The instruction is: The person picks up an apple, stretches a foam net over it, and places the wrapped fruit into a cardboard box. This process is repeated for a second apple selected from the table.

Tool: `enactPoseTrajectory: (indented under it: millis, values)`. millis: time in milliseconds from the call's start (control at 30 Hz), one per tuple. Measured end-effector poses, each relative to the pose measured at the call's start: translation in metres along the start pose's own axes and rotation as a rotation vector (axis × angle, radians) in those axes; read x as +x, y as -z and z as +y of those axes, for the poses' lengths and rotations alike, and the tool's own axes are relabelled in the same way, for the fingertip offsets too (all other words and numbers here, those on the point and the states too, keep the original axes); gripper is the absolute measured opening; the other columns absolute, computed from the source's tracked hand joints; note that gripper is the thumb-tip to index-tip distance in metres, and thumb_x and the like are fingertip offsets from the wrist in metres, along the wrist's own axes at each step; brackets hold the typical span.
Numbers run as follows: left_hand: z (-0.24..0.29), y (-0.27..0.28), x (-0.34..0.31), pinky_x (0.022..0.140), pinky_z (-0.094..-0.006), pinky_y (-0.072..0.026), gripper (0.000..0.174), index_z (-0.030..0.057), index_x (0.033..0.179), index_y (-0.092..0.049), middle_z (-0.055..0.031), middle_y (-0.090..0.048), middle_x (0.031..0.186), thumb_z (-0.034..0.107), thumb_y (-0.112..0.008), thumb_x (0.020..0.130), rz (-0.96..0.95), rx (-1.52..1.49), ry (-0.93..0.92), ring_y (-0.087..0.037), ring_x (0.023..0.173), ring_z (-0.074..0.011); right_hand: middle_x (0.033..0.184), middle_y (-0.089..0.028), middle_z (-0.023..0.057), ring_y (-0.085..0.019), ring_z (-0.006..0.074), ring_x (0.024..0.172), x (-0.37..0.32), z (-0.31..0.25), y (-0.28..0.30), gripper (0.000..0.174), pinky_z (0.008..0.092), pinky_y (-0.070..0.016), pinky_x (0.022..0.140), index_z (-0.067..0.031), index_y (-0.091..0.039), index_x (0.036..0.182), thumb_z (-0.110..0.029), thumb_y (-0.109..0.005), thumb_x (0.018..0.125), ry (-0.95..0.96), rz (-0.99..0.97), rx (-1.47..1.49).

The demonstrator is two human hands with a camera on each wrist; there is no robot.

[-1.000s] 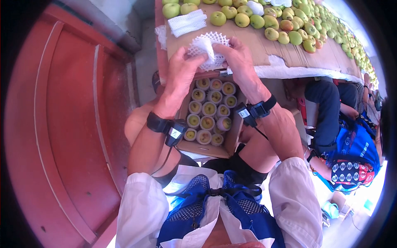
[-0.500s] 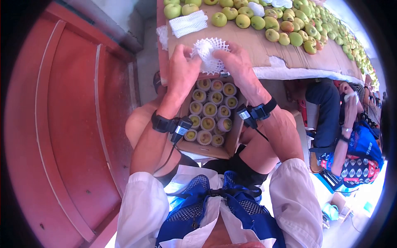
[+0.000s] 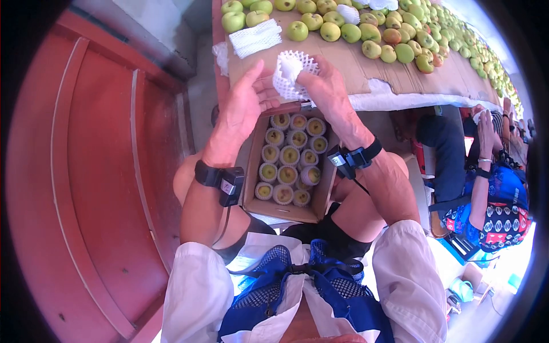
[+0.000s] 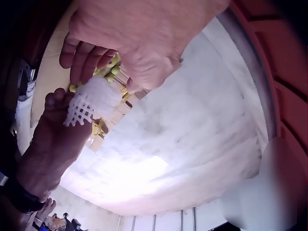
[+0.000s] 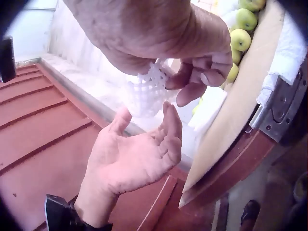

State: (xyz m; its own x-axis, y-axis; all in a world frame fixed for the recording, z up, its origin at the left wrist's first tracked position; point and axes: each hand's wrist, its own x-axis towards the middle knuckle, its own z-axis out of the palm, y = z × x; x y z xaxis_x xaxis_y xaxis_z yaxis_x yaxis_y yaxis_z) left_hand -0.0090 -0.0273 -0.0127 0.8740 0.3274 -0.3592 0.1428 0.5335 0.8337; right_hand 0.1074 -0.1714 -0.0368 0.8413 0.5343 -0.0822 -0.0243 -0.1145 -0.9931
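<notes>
A white foam net sleeve is pinched at its rim between the thumb and fingers of my right hand, above the table's near edge. It hangs widened, with white foam bunched inside and no apple showing. My left hand is apart from it on the left, palm turned toward it and fingers loosely spread. The right wrist view shows that left palm facing up just below the sleeve. Beneath both hands, a cardboard box holds rows of green apples in foam nets.
The cardboard-covered table carries a flat stack of foam nets and many loose green apples. A red panelled door stands at left. Another person's arm is at right.
My left hand has let go of the foam net sleeve and moved left, its fingers opening. My right hand keeps hold of the sleeve, which has turned. At right, the other person's arm has risen.
</notes>
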Motion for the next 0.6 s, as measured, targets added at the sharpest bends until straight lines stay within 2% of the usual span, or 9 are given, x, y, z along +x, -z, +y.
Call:
enactPoseTrajectory:
  millis: [167, 267, 367, 467, 567, 600]
  values:
    - [-0.004, 0.007, 0.001, 0.088, -0.038, -0.0487, 0.047, 0.004, 0.126, -0.056, -0.0106, -0.065, 0.113, 0.044, -0.056, 0.1, -0.1, -0.009, 0.053, -0.061, 0.102, -0.0225, 0.104, -0.071, 0.018, -0.069, 0.0219, 0.093, 0.001, 0.003, -0.002, 0.054, 0.0339, -0.0545, 0.081, 0.0105, -0.055, 0.127, -0.019, -0.066, 0.083, 0.021, 0.017, 0.046]
    - [-0.002, -0.002, -0.006, 0.089, -0.0384, -0.0489, 0.043, 0.0053, 0.129, -0.056, -0.0108, -0.065, 0.116, 0.038, -0.055, 0.101, -0.132, 0.005, 0.034, -0.061, 0.105, -0.0229, 0.102, -0.071, 0.0189, -0.069, 0.0226, 0.091, -0.005, -0.004, -0.004, 0.053, 0.0347, -0.0545, 0.081, 0.0106, -0.055, 0.125, -0.017, -0.065, 0.082, 0.077, 0.035, -0.036]
    - [0.002, -0.006, -0.011, 0.098, -0.0448, -0.0515, 0.046, 0.0008, 0.134, -0.054, -0.0144, -0.067, 0.117, 0.035, -0.052, 0.103, -0.162, -0.06, 0.055, -0.064, 0.111, -0.0261, 0.099, -0.071, 0.0202, -0.069, 0.0234, 0.09, -0.005, -0.002, -0.007, 0.05, 0.0353, -0.0545, 0.081, 0.0104, -0.056, 0.123, -0.015, -0.064, 0.081, 0.119, 0.025, -0.062]
    - [0.001, -0.001, -0.009, 0.101, -0.049, -0.0516, 0.044, 0.0006, 0.133, -0.054, -0.0147, -0.065, 0.119, 0.031, -0.053, 0.102, -0.189, -0.142, 0.092, -0.063, 0.111, -0.0272, 0.098, -0.071, 0.0223, -0.07, 0.0266, 0.091, -0.013, -0.018, -0.005, 0.046, 0.0367, -0.0546, 0.083, 0.0095, -0.056, 0.121, -0.013, -0.062, 0.081, 0.104, 0.02, -0.125]
    - [-0.005, 0.006, -0.002, 0.094, -0.0377, -0.0491, 0.042, 0.0043, 0.132, -0.055, -0.0103, -0.063, 0.123, 0.029, -0.058, 0.099, -0.165, -0.185, 0.119, -0.06, 0.112, -0.0229, 0.1, -0.071, 0.0243, -0.07, 0.0303, 0.094, -0.015, -0.02, -0.005, 0.046, 0.039, -0.0546, 0.085, 0.0095, -0.056, 0.121, -0.014, -0.061, 0.082, 0.181, 0.015, -0.186]
    - [-0.006, 0.008, -0.001, 0.094, -0.0375, -0.0491, 0.041, 0.0039, 0.132, -0.055, -0.0101, -0.063, 0.123, 0.027, -0.059, 0.098, -0.15, -0.199, 0.113, -0.06, 0.112, -0.0227, 0.101, -0.071, 0.0249, -0.07, 0.0311, 0.094, -0.016, -0.021, -0.006, 0.046, 0.0396, -0.0546, 0.085, 0.0095, -0.056, 0.121, -0.014, -0.061, 0.082, 0.185, 0.011, -0.187]
